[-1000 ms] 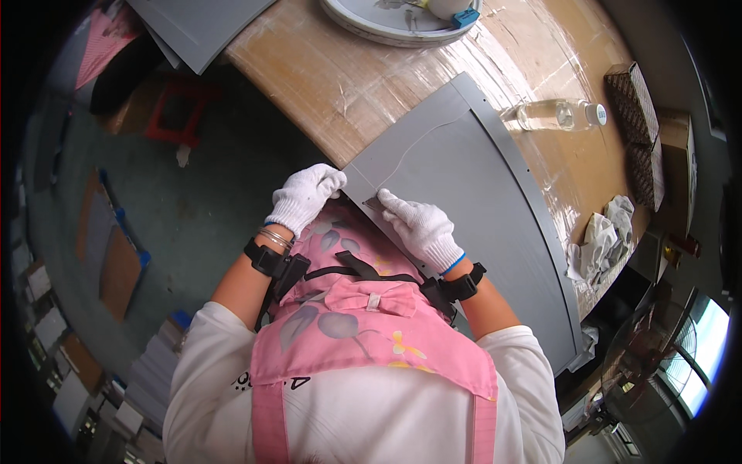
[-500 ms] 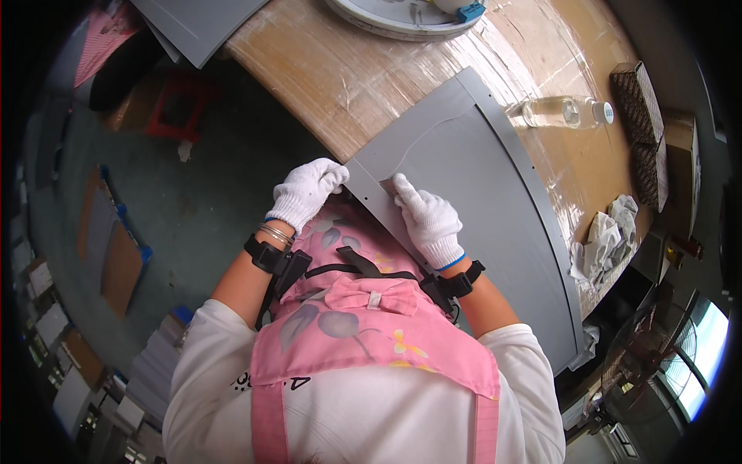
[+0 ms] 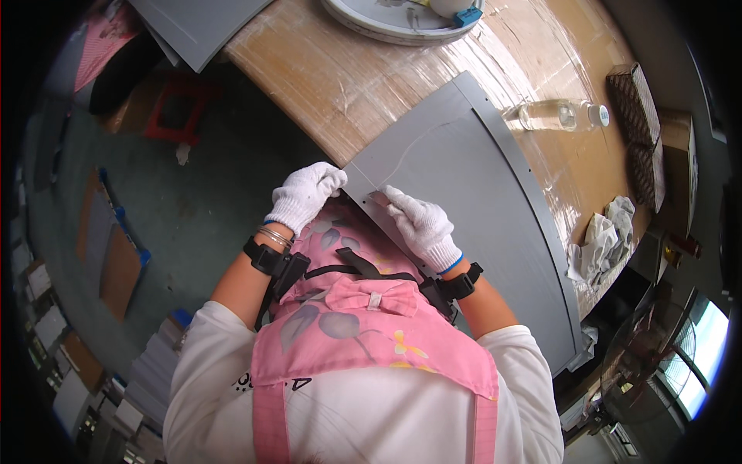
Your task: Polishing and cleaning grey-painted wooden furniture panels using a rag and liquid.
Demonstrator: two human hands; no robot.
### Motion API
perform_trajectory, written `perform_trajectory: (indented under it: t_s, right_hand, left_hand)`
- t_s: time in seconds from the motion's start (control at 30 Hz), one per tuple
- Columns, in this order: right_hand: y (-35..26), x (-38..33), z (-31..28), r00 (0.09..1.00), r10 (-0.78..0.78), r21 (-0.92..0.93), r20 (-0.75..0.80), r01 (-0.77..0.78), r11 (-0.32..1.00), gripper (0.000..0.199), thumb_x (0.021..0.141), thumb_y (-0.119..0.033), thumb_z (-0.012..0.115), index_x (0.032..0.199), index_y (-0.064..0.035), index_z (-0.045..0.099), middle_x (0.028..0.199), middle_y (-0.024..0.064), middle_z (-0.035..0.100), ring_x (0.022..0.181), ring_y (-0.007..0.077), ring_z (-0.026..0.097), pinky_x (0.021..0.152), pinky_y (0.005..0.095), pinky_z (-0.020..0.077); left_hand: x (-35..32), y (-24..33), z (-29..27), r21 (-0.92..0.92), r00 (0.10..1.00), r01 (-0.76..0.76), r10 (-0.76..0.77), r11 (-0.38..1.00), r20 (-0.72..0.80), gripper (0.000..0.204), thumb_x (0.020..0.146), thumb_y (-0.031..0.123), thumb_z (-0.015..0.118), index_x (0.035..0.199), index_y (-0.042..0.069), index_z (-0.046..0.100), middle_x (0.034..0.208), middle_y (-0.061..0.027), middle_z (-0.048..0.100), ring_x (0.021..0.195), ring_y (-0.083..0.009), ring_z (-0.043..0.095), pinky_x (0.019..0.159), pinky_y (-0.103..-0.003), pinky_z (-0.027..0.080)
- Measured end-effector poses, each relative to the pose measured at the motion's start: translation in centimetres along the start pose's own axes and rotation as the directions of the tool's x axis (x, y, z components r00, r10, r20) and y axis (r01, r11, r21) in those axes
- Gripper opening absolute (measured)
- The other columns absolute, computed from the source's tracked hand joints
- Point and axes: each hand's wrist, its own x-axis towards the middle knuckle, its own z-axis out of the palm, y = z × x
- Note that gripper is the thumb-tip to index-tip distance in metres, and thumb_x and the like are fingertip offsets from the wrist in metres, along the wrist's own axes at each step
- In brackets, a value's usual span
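A curved panel point(image 3: 471, 209) lies on the bench point(image 3: 340, 69), its near corner overhanging the edge. The left hand point(image 3: 304, 195) sits at that corner, the right hand point(image 3: 419, 224) just right of it on the panel. A bottle point(image 3: 560, 115) lies beyond the panel's right edge, a round tray point(image 3: 371, 19) at the far edge, crumpled rags point(image 3: 607, 236) to the right.

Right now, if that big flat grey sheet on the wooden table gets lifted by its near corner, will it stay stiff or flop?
The large flat grey sheet looks thin and wide, so it would probably bow or sag if lifted by one corner. It overhangs the wooden table edge, so a push could slide or tip it off. The left hand and right hand, in white gloves, both rest at that corner.
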Motion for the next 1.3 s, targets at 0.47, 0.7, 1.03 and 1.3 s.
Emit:
perform_trajectory:
  t_s: [0.47, 0.7, 1.03, 1.3]
  right_hand:
    - [0.6, -0.1, 0.1, 1.0, -0.021, -0.215, 0.005, 0.022, 0.976, 0.054, 0.086, -0.016, 0.061, 0.138, -0.0197, 0.05, 0.091, 0.0061, 0.07, 0.075, 0.0317, 0.068, 0.061, 0.0447, 0.0538]
    - [0.2, 0.1, -0.6, 0.982, -0.074, -0.106, 0.171, 0.093, 0.99, 0.042, 0.09, -0.022, 0.061, 0.132, -0.0215, 0.058, 0.09, 0.0087, 0.072, 0.075, 0.0319, 0.068, 0.062, 0.0447, 0.054]
    - [0.9, -0.1, 0.0, 0.994, -0.055, -0.153, -0.094, 0.04, 0.987, 0.046, 0.087, -0.019, 0.066, 0.132, -0.015, 0.057, 0.088, 0.0099, 0.071, 0.075, 0.0314, 0.069, 0.062, 0.0421, 0.0546]
    - [-0.1, 0.1, -0.1, 0.997, 0.061, -0.279, 0.041, -0.047, 0.959, 0.043, 0.092, -0.028, 0.061, 0.133, -0.0177, 0.057, 0.085, 0.0092, 0.071, 0.072, 0.0309, 0.069, 0.06, 0.0435, 0.0541]
  left_hand:
    - [0.0, -0.2, -0.1, -0.034, 1.0, -0.021, 0.021, 0.999, 0.014, 0.018, 0.1, 0.014, 0.054, 0.105, -0.001, 0.064, 0.092, -0.0052, 0.067, 0.084, -0.0147, 0.066, 0.081, -0.03, 0.054]
    - [0.0, 0.2, -0.1, -0.023, 1.0, 0.003, -0.003, 1.0, 0.014, 0.02, 0.1, 0.017, 0.055, 0.104, -0.001, 0.064, 0.093, -0.0054, 0.068, 0.084, -0.0149, 0.066, 0.081, -0.029, 0.053]
    - [0.2, -0.2, -0.2, -0.038, 0.999, -0.029, 0.03, 0.999, 0.026, 0.02, 0.1, 0.017, 0.055, 0.105, 0.001, 0.066, 0.096, -0.0055, 0.072, 0.085, -0.0143, 0.068, 0.082, -0.029, 0.054]
    - [0.1, 0.2, -0.3, 0.012, 0.999, -0.008, 0.007, 1.0, 0.033, 0.02, 0.1, 0.016, 0.054, 0.104, 0.0, 0.064, 0.093, -0.0056, 0.069, 0.084, -0.0145, 0.067, 0.082, -0.029, 0.053]
